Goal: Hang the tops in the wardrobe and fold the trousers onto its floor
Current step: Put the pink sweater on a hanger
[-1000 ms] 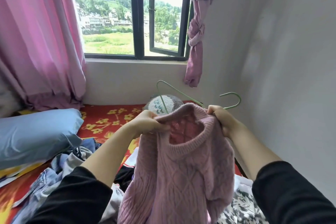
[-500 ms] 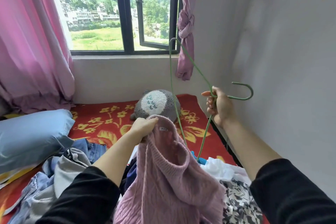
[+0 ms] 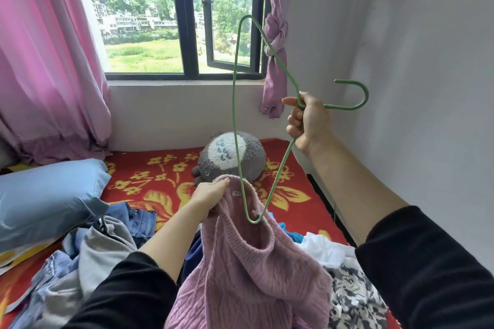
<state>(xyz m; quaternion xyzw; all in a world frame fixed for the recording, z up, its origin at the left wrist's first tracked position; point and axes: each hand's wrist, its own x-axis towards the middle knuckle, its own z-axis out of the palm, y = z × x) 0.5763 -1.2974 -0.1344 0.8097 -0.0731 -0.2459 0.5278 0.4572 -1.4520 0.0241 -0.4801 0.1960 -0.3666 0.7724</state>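
Observation:
My left hand (image 3: 207, 199) grips the neck edge of a pink cable-knit sweater (image 3: 248, 275) and holds it up over the bed. My right hand (image 3: 307, 123) grips a green wire hanger (image 3: 235, 115) near its hook, which points right toward the wall. The hanger stands on end, and its lower corner dips into the sweater's open neck. The wardrobe is out of view.
A heap of clothes covers the near bed: blue jeans (image 3: 139, 219), a grey garment (image 3: 101, 251), white (image 3: 326, 248) and black-and-white patterned (image 3: 355, 299) pieces. A grey plush toy (image 3: 230, 157) and a blue pillow (image 3: 45, 195) lie on the red floral bedspread (image 3: 149, 181). A white wall (image 3: 427, 88) stands close on the right.
My right hand let go of the sweater's neck and lifted the hanger up on end. The hanger's lower corner now dips into the neck opening, which my left hand still holds.

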